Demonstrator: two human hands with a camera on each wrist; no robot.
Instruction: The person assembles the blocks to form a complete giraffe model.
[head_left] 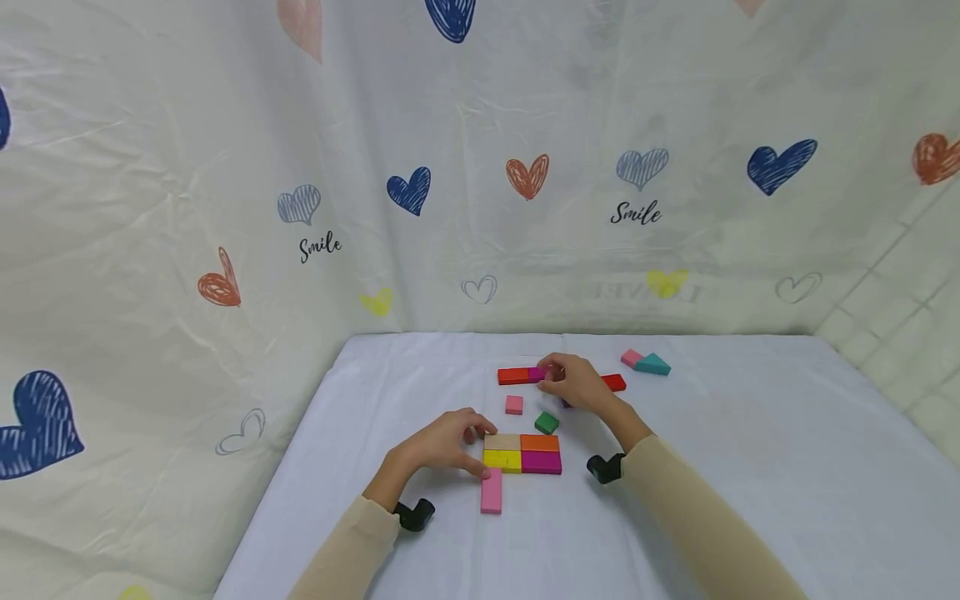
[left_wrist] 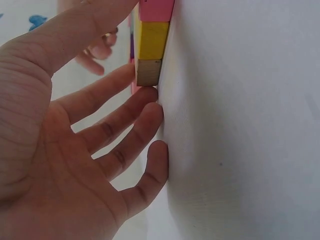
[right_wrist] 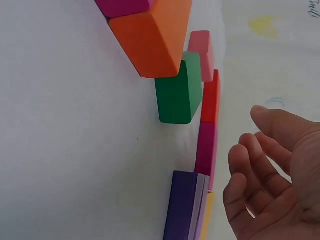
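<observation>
My left hand rests on the table with spread, relaxed fingers. Its thumb touches the pink block, and its index finger touches the end of the plain wooden block. Beside these lie a yellow block, an orange block and a magenta block, flat and side by side. Over the back row my right hand hovers, its loosely bent fingers empty in the right wrist view. Under and near it are a red block, a second magenta block and a purple block.
Between the two groups lie a green block and a small pink block. Another red block shows right of the right hand. Farther back sit a teal triangle and a pink piece. A printed cloth hangs behind the table.
</observation>
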